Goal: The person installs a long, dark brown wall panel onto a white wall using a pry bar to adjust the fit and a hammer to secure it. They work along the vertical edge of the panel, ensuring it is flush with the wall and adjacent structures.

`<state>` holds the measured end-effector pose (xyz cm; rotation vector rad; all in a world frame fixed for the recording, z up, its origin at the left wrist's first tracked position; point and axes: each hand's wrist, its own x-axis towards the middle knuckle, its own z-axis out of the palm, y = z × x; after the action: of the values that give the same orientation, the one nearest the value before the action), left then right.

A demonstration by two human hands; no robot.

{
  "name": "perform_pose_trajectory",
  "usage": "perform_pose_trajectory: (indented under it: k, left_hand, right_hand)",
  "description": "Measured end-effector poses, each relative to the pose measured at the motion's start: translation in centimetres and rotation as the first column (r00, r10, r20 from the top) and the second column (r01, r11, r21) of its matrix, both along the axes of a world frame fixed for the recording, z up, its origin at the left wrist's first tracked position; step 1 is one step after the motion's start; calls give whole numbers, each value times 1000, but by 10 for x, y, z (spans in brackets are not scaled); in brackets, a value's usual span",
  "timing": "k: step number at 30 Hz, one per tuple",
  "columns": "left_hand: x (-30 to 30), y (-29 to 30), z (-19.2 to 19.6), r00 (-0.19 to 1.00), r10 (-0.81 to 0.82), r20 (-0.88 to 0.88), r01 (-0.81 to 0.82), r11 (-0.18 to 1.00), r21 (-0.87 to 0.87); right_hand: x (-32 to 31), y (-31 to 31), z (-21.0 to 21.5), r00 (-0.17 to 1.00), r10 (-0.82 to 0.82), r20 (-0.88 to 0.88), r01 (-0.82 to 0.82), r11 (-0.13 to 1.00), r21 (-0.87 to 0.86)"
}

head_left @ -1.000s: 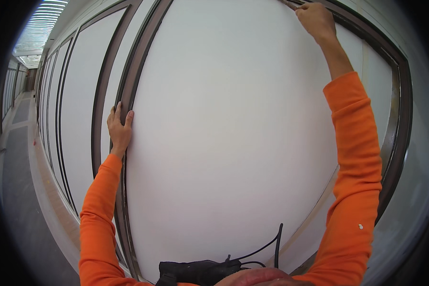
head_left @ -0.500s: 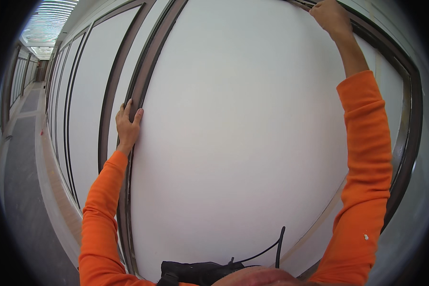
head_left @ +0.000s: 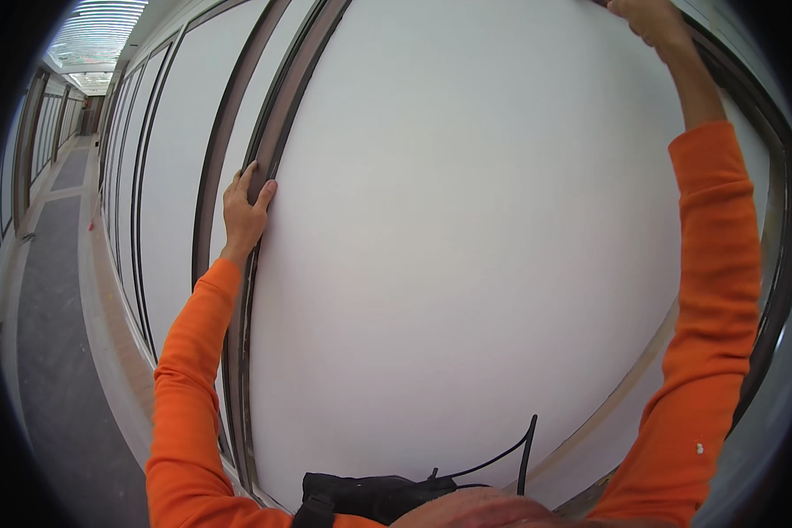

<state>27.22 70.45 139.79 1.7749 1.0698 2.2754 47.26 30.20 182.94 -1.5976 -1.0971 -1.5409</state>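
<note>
My left hand rests against the brown, dark-edged trim strip at the left of a large white wall panel. Its fingers lie along the strip, stretched out, with the thumb apart on the panel side. High at the upper right, my right hand is closed beside the top trim of the same panel. The picture's upper edge cuts off part of that hand, so what its fingers hold cannot be made out. Both forearms wear orange sleeves.
More framed white panels run along the wall to the left. A corridor with a grey floor strip stretches away at far left under a slatted bright ceiling. A black bag-like item with a thin cable is at my chest.
The view has shifted slightly. My right hand sits farther right and partly out of the picture's top; my left hand stays on the trim strip, appearing slightly higher.
</note>
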Motion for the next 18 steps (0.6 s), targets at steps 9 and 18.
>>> perform_pose_trajectory:
  k: [9,18]
  left_hand:
    - [8,13,3,999,-45,10,44,996,83]
    - [1,10,14,993,-116,34,114,992,63]
  right_hand:
    - [28,15,14,988,-115,102,106,990,93]
    - [30,39,37,952,-211,222,177,970,165]
